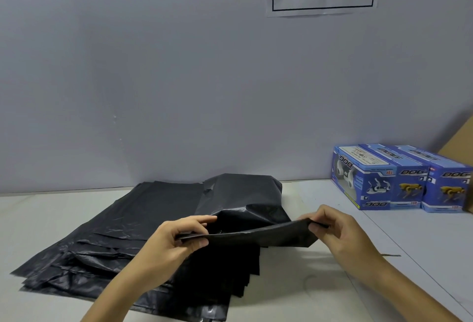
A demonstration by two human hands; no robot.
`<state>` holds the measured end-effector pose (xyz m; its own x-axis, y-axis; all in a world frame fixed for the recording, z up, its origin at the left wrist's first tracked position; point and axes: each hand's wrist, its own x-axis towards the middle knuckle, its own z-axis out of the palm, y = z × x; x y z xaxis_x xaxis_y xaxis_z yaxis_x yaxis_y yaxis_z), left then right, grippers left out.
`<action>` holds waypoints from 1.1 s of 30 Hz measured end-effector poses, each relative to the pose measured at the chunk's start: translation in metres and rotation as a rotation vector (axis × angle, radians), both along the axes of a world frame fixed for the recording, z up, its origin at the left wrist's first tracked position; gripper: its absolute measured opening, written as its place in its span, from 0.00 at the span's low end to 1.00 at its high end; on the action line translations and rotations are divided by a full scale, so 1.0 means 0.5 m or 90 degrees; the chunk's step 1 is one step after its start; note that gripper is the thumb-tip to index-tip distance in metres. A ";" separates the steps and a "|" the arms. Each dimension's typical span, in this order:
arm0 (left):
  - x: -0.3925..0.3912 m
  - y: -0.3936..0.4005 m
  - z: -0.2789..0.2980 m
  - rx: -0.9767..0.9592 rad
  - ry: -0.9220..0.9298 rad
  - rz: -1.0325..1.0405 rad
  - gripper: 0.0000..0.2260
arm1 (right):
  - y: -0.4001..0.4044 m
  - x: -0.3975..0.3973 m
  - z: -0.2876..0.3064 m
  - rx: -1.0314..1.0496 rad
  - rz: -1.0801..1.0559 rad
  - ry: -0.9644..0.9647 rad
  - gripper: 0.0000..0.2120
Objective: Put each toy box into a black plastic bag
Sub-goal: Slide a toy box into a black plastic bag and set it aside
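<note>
Bag film looked thin, limp & slick, so best gripped at the mouth hem. Left hand (pixel 179 234) pinched the black plastic bag (pixel 250 232) at its near-left rim, fingers curled on it; right hand (pixel 332 229) pinched the right corner, stretching the mouth above the stack of bags (pixel 115 232) on the desk (pixel 332 283). Three blue toy boxes (pixel 401 178), stiff cardboard, stood far right by the wall.
</note>
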<state>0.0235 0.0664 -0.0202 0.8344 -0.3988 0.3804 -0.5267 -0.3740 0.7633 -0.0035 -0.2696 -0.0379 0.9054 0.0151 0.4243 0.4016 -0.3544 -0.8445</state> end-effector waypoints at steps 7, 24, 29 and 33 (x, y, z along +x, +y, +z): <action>-0.002 -0.017 -0.018 0.077 -0.005 0.021 0.10 | 0.029 0.002 -0.031 -0.093 -0.090 -0.050 0.10; 0.000 -0.020 -0.015 0.003 -0.129 0.073 0.04 | 0.019 0.004 -0.025 -0.077 -0.101 -0.068 0.12; 0.000 -0.027 -0.014 -0.123 -0.112 0.093 0.07 | 0.021 0.001 -0.024 -0.035 -0.110 -0.090 0.10; -0.001 -0.032 -0.015 -0.131 -0.129 0.091 0.08 | 0.032 -0.006 -0.017 -0.002 -0.117 -0.123 0.11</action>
<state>0.0230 0.0502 -0.0275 0.7752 -0.1802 0.6054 -0.6292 -0.3046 0.7151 -0.0066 -0.2536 -0.0464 0.7952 -0.1402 0.5899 0.4844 -0.4383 -0.7571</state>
